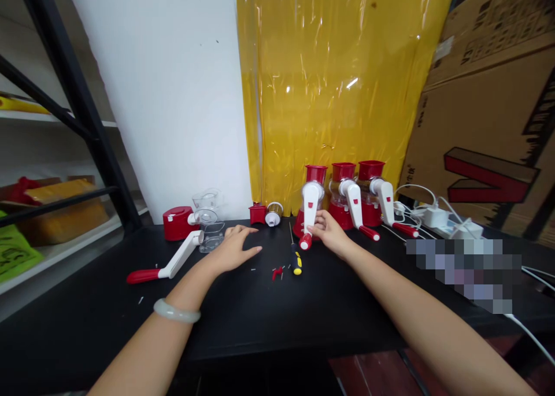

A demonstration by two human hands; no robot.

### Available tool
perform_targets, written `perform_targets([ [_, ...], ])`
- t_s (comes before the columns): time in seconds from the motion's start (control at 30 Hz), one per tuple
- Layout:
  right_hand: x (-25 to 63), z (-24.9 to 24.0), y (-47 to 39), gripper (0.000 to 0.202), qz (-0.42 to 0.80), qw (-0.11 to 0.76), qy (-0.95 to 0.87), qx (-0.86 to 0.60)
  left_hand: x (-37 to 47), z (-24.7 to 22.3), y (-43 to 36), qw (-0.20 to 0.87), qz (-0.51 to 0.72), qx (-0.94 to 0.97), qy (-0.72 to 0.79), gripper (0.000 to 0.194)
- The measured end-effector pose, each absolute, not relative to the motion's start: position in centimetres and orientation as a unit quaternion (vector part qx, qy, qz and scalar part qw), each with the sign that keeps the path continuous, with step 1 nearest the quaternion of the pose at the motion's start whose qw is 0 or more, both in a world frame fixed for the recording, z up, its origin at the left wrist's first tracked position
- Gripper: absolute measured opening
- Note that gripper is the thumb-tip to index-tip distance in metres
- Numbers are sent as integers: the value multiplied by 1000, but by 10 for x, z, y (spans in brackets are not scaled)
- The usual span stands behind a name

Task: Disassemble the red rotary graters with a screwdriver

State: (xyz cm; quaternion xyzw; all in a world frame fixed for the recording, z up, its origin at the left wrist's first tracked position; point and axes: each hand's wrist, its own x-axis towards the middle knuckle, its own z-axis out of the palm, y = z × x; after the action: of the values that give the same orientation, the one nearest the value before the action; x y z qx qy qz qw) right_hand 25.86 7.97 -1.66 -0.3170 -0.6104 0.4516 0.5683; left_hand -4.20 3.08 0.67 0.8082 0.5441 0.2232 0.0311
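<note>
My right hand (330, 232) has its fingers closed at the crank of the leftmost of three red and white rotary graters (310, 202), which stands upright. My left hand (236, 248) hovers over the black table with fingers and thumb apart, holding nothing. Just left of it are a clear plastic housing (210, 217), a red base (177, 224) and a white crank with a red handle (182, 258). Between my hands lie a yellow and blue screwdriver (296, 263), small red parts (277, 273) and several small metal pins.
Behind my hands lie a grating drum (274, 214) and a red hopper part (257, 214). Two more rotary graters (373, 202) stand to the right, then white power strips with cables (451, 222). A large cardboard box (485, 113) is at right, a shelf rack (65, 234) at left.
</note>
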Motion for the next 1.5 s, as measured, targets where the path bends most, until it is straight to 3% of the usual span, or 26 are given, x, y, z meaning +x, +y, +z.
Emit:
perform_targets([
  [1.03,220,-18,32,33,258,580,-666,-391,-38,8,27,50,196,809,552,59],
  [1.3,217,-23,29,33,211,560,-652,-466,-36,11,28,30,259,820,510,48],
  [1.5,215,-25,24,34,188,559,-655,-473,-12,20,12,151,342,813,446,43],
])
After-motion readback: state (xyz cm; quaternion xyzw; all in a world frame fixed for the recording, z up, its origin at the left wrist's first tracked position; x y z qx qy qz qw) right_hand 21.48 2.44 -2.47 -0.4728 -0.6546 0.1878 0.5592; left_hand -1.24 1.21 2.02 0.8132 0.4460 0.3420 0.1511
